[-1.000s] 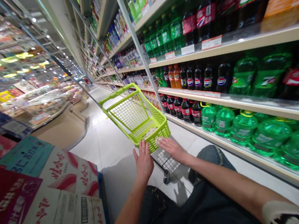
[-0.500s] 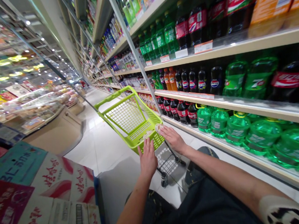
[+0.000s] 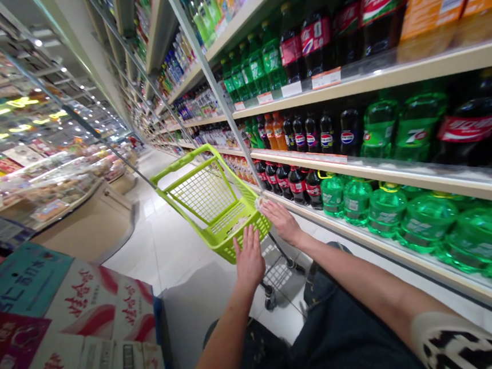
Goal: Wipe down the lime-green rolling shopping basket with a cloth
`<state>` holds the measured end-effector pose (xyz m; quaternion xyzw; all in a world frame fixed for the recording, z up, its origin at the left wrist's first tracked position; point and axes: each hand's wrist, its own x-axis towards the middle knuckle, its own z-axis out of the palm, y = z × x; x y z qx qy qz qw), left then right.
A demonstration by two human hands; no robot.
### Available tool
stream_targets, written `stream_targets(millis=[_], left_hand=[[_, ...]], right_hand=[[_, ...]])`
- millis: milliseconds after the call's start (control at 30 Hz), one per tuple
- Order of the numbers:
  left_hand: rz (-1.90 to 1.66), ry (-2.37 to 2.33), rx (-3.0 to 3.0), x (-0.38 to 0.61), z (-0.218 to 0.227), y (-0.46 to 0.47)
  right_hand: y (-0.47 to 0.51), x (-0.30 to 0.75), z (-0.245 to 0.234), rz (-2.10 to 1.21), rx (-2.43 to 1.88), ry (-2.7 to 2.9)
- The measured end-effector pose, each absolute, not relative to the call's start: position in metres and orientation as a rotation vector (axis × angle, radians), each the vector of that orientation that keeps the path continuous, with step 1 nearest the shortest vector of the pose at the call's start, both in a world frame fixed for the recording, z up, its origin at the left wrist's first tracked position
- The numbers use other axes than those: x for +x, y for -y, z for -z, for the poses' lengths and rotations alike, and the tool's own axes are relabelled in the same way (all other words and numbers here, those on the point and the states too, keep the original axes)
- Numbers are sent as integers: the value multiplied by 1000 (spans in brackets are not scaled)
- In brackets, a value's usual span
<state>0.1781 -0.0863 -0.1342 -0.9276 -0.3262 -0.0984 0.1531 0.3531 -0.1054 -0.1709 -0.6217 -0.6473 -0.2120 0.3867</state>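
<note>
A lime-green shopping cart (image 3: 210, 196) stands ahead of me, its plastic basket tilted in view above wheels on the floor. My left hand (image 3: 250, 259) is over the basket's near side, fingers stretched and slightly spread, with nothing visible in it. To its right, my right hand (image 3: 280, 220) reaches to the basket's right rim, fingers close together. A small pale thing (image 3: 259, 203) shows at its fingertips, too small to name. Another pale patch (image 3: 237, 225) lies inside the basket beyond my left fingertips.
Shelves of soda bottles (image 3: 378, 213) run along the right, with large green bottles at the bottom. Stacked drink cartons (image 3: 89, 313) stand at the left front. Beyond them is a curved display counter (image 3: 89, 221) with packaged goods. The tiled aisle (image 3: 160, 238) stretches ahead.
My left hand has shifted slightly right and its fingers have spread a little. My right hand and the pale thing at its fingertips have moved up slightly along the basket rim.
</note>
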Motion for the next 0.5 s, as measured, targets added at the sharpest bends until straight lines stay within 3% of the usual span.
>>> stream_targets(millis=[233,500], left_hand=[[289,915,-2658,180,130,88],[278,1014,-2631,175,124,83]], right_hand=[[113,359,198,361,-1742,1717],[99,356,178,435,-1628,1586]])
